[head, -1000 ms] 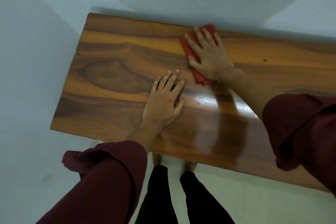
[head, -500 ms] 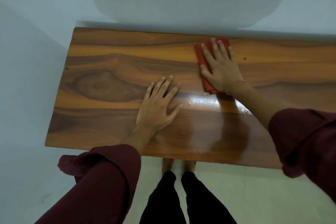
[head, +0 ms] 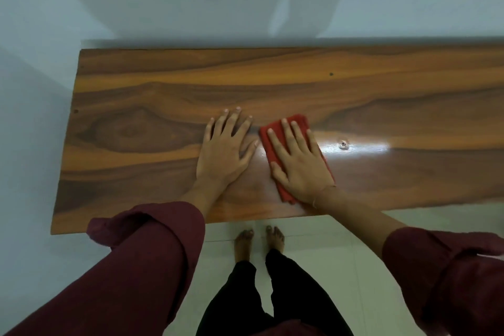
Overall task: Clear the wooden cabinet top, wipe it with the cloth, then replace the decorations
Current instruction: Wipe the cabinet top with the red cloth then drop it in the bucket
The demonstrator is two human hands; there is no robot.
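Note:
The wooden cabinet top [head: 141,95] is a glossy brown board with dark grain, stretching across the view. No decorations stand on it. A folded red cloth [head: 268,144] lies near the board's middle, toward the front edge. My right hand [head: 298,161] presses flat on the cloth with fingers spread, covering most of it. Just left of it, my left hand [head: 225,153] rests flat on the bare wood, fingers apart, holding nothing.
Pale walls [head: 191,3] close in behind and to the left of the cabinet. A bright light glare [head: 354,146] reflects on the wood right of the cloth. A light tiled floor [head: 327,254] and my bare feet [head: 259,240] show below the front edge.
My right hand has slid the red cloth from the back edge of the board toward the front, ending beside my left hand. The left hand has stayed flat on the wood.

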